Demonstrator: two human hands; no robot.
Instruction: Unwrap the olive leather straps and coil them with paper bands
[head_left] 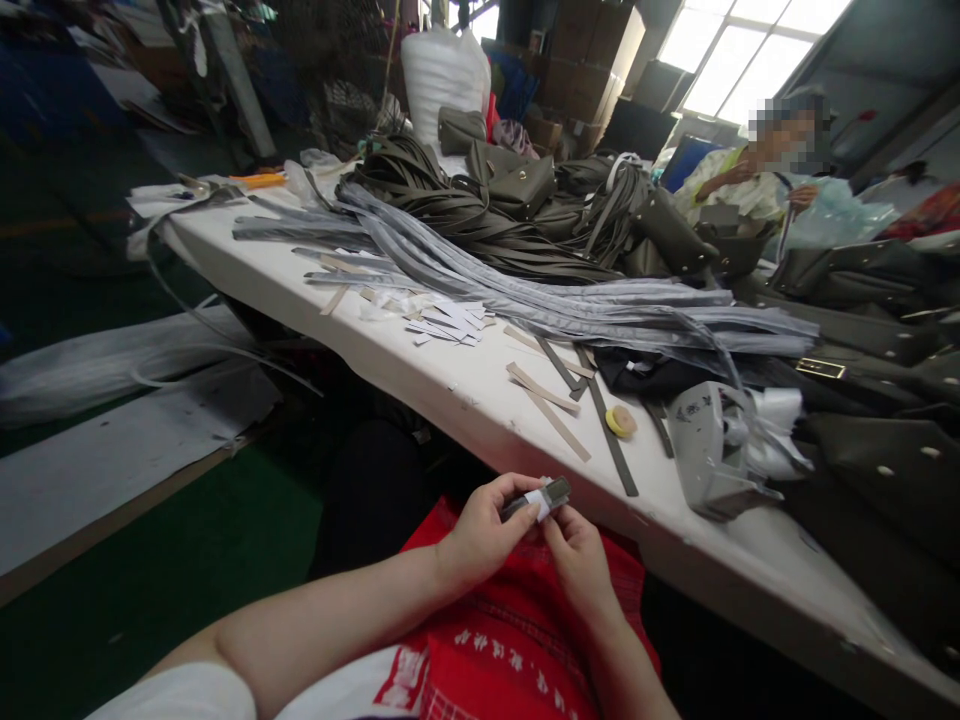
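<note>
Both hands meet low in front of the red apron (502, 630), just off the near edge of the white table (480, 390). Left hand (484, 525) has its thumb and fingers closed around a small dark bundle (557, 490) with a white band (537, 502) about it; right hand (581, 560) pinches its other end by the fingertips. Across on the tabletop lie dark strips (611, 440) and tan strips (556, 425), with a yellow-edged roll (620, 421) beside them. To its right stands a white dispenser (697, 450), and to the left are scattered white slips (450, 322). Farther over, long grey bands (540, 295) run across the table in front of heaped dark straps (450, 220) and dark bags (521, 180). Beyond, at the right, another person (739, 180) sits or stands, I cannot tell which, near pale-blue plastic (840, 215). Behind the heap rise a white wrapped roll (446, 85) and cardboard boxes (589, 60), with a bright window (739, 50) at upper right.
</note>
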